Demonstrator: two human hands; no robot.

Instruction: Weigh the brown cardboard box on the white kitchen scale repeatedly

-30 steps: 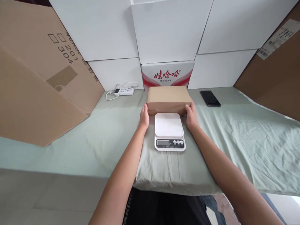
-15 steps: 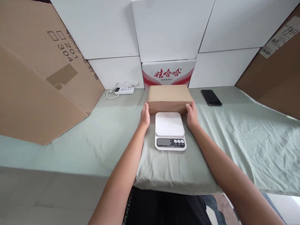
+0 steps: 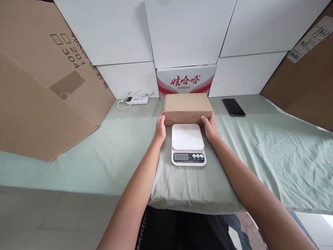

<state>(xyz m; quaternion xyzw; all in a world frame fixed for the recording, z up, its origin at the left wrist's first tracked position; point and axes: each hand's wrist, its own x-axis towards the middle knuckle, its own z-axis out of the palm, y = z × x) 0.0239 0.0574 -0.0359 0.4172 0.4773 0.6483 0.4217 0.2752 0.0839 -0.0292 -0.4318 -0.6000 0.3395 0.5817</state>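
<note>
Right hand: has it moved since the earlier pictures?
Yes: the right hand shifted slightly left, its thumb farther across the cardboard box, judged against the digital kitchen scale.

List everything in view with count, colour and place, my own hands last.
Digital scale: 1, white, front centre
Small cardboard box: 1, brown, just behind the digital scale
Printed carton: 1, white and red, behind the small cardboard box
Smartphone: 1, black, right rear
Device with cable: 1, white, left rear
Panels: at least 5, white, back
Large cardboard pieces: 2, brown, left and right sides
Tablecloth: 1, pale green, under the digital scale
Floor: 1, grey, lower left
Clothing: count unclear, black, bottom centre
Left hand: 1, bare, on the small cardboard box's left side
Right hand: 1, bare, on its right side
</note>
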